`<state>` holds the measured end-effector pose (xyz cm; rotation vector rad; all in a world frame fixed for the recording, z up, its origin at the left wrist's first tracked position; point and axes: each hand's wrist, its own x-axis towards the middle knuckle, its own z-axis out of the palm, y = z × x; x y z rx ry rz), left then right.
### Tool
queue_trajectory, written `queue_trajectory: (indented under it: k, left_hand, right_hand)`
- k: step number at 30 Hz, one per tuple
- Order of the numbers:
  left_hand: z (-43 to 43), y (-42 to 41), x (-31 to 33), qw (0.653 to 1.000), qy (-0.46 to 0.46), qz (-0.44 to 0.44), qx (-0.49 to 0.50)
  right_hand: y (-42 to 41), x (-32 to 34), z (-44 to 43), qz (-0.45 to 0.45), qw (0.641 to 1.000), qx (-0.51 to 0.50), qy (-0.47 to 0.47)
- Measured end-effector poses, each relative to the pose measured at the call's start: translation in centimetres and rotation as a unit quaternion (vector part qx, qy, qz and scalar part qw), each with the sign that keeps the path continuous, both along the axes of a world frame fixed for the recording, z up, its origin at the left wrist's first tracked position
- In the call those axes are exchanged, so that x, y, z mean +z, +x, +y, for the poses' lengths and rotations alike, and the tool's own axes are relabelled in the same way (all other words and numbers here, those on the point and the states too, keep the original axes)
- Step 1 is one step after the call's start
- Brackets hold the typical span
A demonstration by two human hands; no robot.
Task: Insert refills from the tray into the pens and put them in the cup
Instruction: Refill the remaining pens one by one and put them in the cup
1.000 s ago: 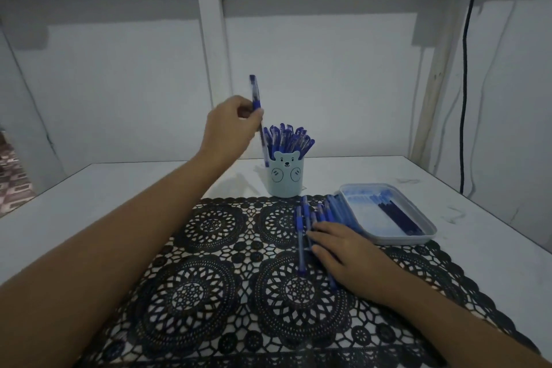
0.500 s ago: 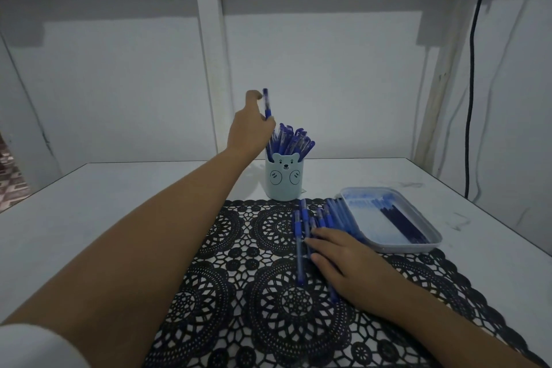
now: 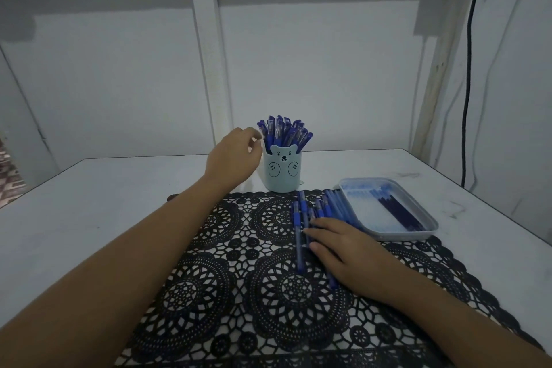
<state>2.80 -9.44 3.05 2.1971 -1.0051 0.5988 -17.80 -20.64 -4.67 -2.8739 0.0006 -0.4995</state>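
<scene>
Left hand [image 3: 233,158]: just beside the left rim of the cup, fingers loosely curled, nothing held.
Right hand [image 3: 352,254]: lies flat on the loose pens with fingers straight, pressing on them and gripping none.
Bear-face cup [image 3: 282,172]: pale blue, upright at the far edge of the mat, packed with blue capped pens [image 3: 283,131].
Loose pens [image 3: 304,212]: a row on the mat between cup and tray, the rightmost close against the tray's left wall.
Tray [image 3: 403,236]: pale plastic, right of the pens.
Refills [image 3: 400,212]: dark and slim, side by side in the tray.
In the way: the right hand hides the near ends of several loose pens.
Lace mat [image 3: 227,287]: black, openwork circles.
Table [image 3: 89,212]: white, scuffed near the right side.
Room: white wall, a white post [image 3: 209,63], a black cable [image 3: 467,84] hanging at right.
</scene>
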Motion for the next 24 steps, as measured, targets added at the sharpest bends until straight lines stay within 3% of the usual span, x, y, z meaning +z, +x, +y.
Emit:
queue_trajectory:
  k: [10, 18, 24]
  left_hand:
    - [3.1, -9.4, -5.5, 0.981, 0.152, 0.107, -0.046]
    - [1.8, -11.6, -5.9, 0.960, 0.258, 0.105, 0.022]
    - [2.6, -11.4, -5.3, 0.951, 0.299, 0.054, 0.062]
  right_hand:
    - [0.0, 0.2, 0.2, -0.025, 0.999, -0.015, 0.013]
    - [-0.3, 0.4, 0.2, -0.025, 0.999, -0.026, 0.015]
    - [-0.5, 0.7, 0.3, -0.037, 0.999, -0.030, 0.022]
